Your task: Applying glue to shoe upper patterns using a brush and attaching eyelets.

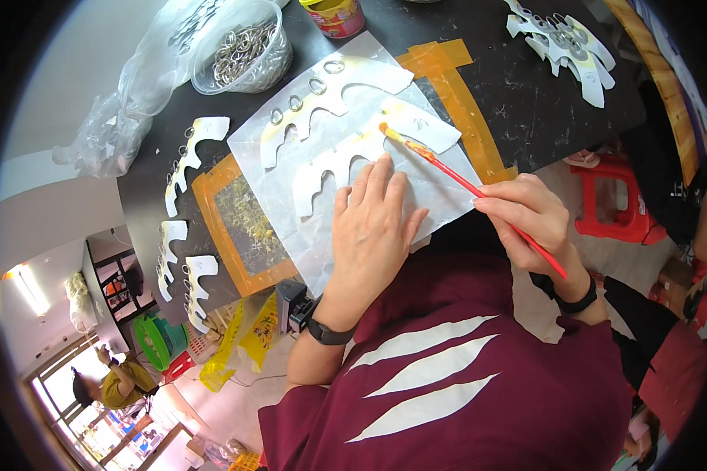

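A red-handled paintbrush [479, 191] is pinched in the fingers of my right hand [529, 217]. Its yellow-smeared bristles touch the upper edge of a white scalloped piece [428, 125]. My left hand [373, 216] lies flat with fingers stretched, their tips at that piece's lower edge. Beneath is a translucent white sheet [279, 224]. Just beyond lies another scalloped piece [361, 72] with several metal rings [316, 86] along its yellowish upper edge.
A clear tub of metal rings [247, 55] and a yellow-and-pink can [336, 17] stand at the back. More ringed white pieces lie left [182, 169] and in a pile far right [573, 47]. Orange tape [471, 118] crosses the black table. A red stool [617, 200] stands right.
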{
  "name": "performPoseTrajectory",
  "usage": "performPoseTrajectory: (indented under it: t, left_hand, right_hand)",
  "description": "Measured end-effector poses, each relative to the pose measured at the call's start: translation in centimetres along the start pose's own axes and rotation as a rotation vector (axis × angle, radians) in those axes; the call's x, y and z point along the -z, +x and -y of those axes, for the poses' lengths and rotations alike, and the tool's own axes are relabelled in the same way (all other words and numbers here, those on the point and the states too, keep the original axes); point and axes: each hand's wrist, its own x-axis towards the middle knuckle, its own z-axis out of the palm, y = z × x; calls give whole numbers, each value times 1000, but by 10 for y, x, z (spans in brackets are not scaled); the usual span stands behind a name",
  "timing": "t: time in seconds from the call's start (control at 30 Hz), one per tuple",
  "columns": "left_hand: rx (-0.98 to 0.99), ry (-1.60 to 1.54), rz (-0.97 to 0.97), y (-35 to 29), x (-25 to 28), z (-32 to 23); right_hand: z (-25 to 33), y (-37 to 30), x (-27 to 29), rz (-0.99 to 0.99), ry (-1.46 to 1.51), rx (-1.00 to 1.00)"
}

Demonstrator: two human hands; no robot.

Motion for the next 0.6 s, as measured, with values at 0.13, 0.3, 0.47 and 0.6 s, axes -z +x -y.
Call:
performPoseTrajectory:
  t: [0.13,0.3,0.47,0.6]
  left_hand:
    - [-6,-7,4,0,2,1]
    - [0,-3,2,-1,1,0]
    - [-2,-15,-6,-1,1,1]
    - [-4,-13,0,-1,0,2]
  right_hand:
    - [-1,1,6,-35,-30,-81]
    - [3,3,7,-84,15,-144]
    - [3,6,4,-102,48,-200]
    - [1,0,10,-140,98,-285]
